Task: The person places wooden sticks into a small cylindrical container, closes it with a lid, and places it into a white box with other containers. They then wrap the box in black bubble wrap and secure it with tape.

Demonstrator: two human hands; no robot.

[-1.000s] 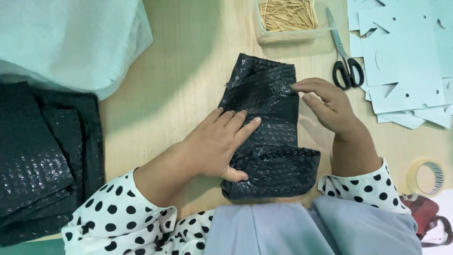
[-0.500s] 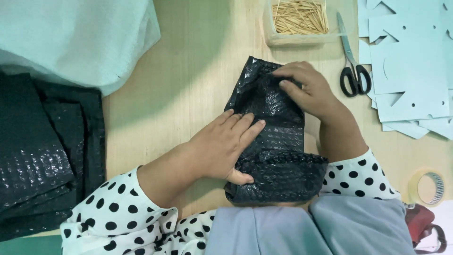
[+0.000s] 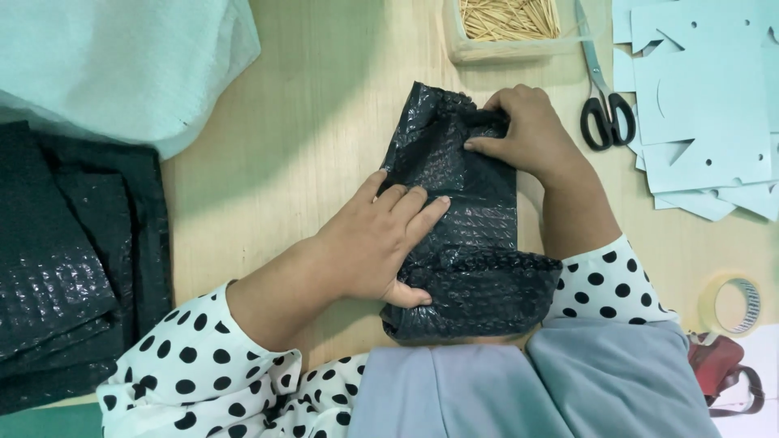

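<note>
On the wooden table [image 3: 308, 122], the black bubble-wrap bundle [image 3: 466, 227] lies lengthwise away from the person; left hand [image 3: 377, 243] presses flat on it, right hand [image 3: 527, 134] pinches its far end.

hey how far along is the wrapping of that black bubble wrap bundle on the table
Done: the near end of the black bubble wrap bundle is rolled over. In hand: the left hand presses it flat while the right hand pinches the far end. Left: that end is loose, and the roll of tape lies untouched.
</note>
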